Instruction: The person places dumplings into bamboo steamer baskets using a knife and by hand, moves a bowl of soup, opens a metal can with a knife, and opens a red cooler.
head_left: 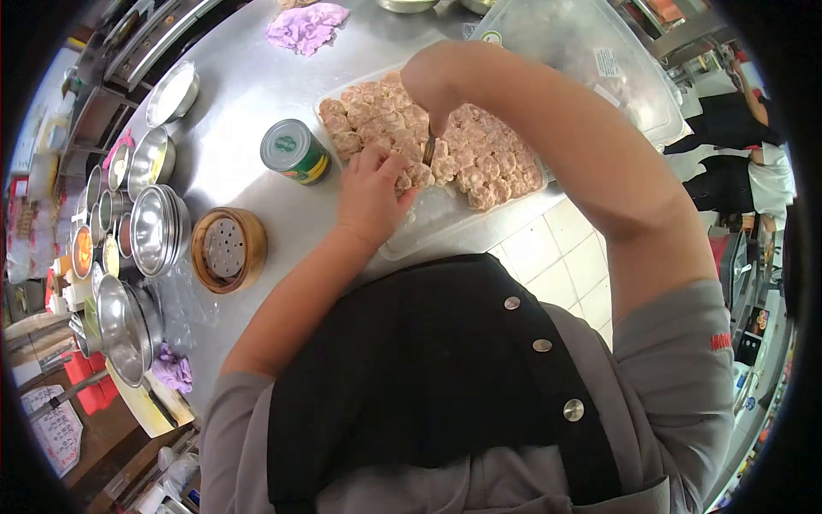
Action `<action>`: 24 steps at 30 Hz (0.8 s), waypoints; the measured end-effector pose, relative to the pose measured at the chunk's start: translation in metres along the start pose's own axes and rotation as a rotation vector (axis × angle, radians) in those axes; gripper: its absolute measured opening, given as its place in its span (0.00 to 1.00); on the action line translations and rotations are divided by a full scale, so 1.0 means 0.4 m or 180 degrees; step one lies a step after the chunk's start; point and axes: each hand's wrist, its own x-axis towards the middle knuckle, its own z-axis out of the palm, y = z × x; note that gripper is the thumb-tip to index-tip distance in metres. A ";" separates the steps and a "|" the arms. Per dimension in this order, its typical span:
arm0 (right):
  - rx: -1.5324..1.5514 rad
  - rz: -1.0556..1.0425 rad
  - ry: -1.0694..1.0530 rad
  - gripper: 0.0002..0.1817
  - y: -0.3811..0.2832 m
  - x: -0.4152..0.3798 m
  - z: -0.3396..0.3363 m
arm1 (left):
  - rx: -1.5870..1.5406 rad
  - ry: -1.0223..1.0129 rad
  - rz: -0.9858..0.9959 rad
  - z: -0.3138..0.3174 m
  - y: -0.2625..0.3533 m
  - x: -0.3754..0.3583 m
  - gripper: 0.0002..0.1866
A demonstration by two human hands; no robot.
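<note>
A clear plastic tray (402, 248) holds rows of pale, minced-meat dumplings (492, 163) that look like siu mai, packed close together. My left hand (372, 195) is at the tray's near left corner, its fingers curled around a few dumplings at the edge of the block. Above the tray, my right hand (435, 81) is closed around a narrow, flat metal tool (430, 149), pointing down between the dumplings just right of my left fingers. My wrist hides the tool's upper part. Beside the tray, to the left, stands a green-labelled can (295, 152).
A round bamboo steamer (229, 250) with a perforated base sits left on the steel table (231, 128). Stacked metal bowls (161, 231) line the left edge. A purple cloth (306, 27) lies at the back, near a large clear plastic container (591, 64). Other people (736, 146) stand far right.
</note>
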 end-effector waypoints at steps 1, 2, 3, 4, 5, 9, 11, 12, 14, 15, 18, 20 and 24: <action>0.0027 0.0031 0.0015 0.20 0.014 0.007 0.008 | 0.0000 -0.0025 -0.0009 0.001 -0.001 0.002 0.22; -0.0026 0.0094 0.0038 0.19 0.018 0.018 0.021 | -0.0022 -0.0030 -0.0037 0.001 -0.002 0.002 0.22; -0.0076 0.0155 0.0061 0.19 0.016 0.026 0.026 | -0.0044 -0.0038 -0.0068 0.002 -0.001 0.002 0.22; -0.0124 0.0218 0.0080 0.19 0.012 0.034 0.033 | -0.0068 -0.0047 -0.0098 0.002 0.000 0.003 0.21; -0.0031 0.0150 0.0047 0.19 0.015 0.048 0.040 | -0.0056 -0.0007 -0.0076 0.001 0.000 0.003 0.21; 0.0401 -0.0229 -0.0233 0.19 0.082 0.126 0.080 | -0.0047 0.0037 0.0008 -0.002 0.007 0.007 0.20; 0.0560 -0.0264 -0.0326 0.20 0.107 0.145 0.098 | -0.0040 0.0025 0.0020 -0.004 0.006 0.013 0.20; 0.0605 -0.0180 -0.0331 0.20 0.108 0.141 0.094 | -0.0036 0.0019 0.0004 -0.004 0.006 0.012 0.20; 0.0725 -0.0116 -0.0420 0.21 0.107 0.146 0.098 | -0.0033 -0.0044 -0.0015 -0.004 0.008 0.010 0.20; 0.0789 -0.0128 -0.0491 0.21 0.113 0.161 0.102 | -0.0026 -0.0087 -0.0010 -0.007 0.006 0.012 0.20; 0.1157 0.0242 -0.0558 0.22 0.128 0.153 0.119 | 0.0031 -0.0267 -0.0019 -0.020 0.003 0.022 0.20; 0.1131 0.0359 -0.0499 0.21 0.116 0.129 0.104 | 0.0079 -0.0394 -0.0056 -0.033 0.006 0.023 0.20; 0.0334 0.0262 -0.0119 0.18 0.037 0.089 0.042 | 0.0212 -0.0554 -0.0060 -0.040 0.007 0.022 0.21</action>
